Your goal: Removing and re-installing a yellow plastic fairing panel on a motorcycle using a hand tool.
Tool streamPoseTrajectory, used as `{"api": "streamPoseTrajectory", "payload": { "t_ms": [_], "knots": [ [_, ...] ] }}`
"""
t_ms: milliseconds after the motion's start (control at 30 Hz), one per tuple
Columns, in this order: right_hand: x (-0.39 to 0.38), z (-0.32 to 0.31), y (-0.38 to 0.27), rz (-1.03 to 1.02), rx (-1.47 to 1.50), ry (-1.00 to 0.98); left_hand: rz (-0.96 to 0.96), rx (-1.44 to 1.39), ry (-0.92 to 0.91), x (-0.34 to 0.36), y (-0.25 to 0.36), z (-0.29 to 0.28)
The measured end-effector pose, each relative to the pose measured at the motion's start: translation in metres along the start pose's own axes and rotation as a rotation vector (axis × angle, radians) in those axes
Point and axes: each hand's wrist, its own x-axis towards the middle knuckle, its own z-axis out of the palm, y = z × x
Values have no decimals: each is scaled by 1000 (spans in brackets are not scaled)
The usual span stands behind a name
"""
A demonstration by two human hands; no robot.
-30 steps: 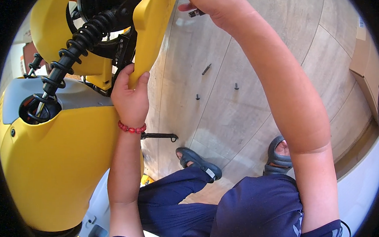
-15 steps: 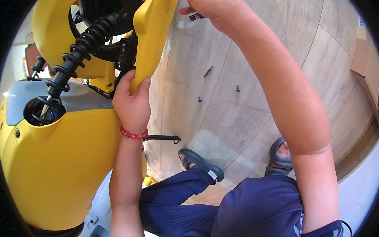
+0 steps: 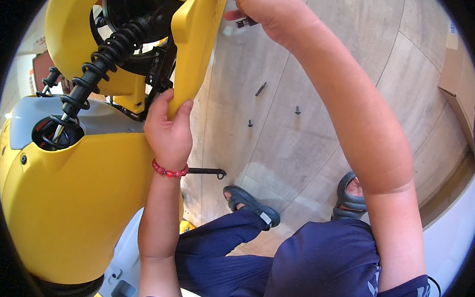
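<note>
My left hand (image 3: 169,131), a red bead bracelet at its wrist, is closed around the lower end of a long yellow plastic panel (image 3: 195,50). The thumb lies on the panel's near side. At the top edge, my right hand (image 3: 274,13) is partly cut off beside the panel's upper part. A short dark tool with a shiny metal end (image 3: 245,23) sticks out below its palm; the rest of the tool is hidden. Left of the panel, a black coil-spring shock absorber (image 3: 101,64) runs down into a round opening in the yellow and grey body (image 3: 77,201).
Two dark screws (image 3: 297,110) and a thin dark bit (image 3: 260,89) lie on the wood-look floor (image 3: 310,146). A black rod (image 3: 207,171) juts out beside my left wrist. My sandalled feet are below. A cardboard box (image 3: 460,78) stands at the right.
The yellow panel and shock absorber have shifted slightly right, and my left hand has moved slightly right and down with the panel. My right hand has hardly moved.
</note>
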Motion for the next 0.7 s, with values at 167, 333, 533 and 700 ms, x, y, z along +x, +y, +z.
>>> {"api": "streamPoseTrajectory", "payload": {
  "t_ms": [167, 333, 533, 700],
  "knots": [
    [4, 2, -2, 51, 3, 29, -14, -16, -3, 0, 3, -1],
    [7, -3, 0, 58, 206, -56, 49, 83, 13, 4, 6, -5],
    [3, -1, 6, 23, 270, -68, 112, 127, 25, -7, 13, 0],
    [14, 4, 9, 83, 298, -14, 78, 87, 0, -2, 7, 1]
  ]
}}
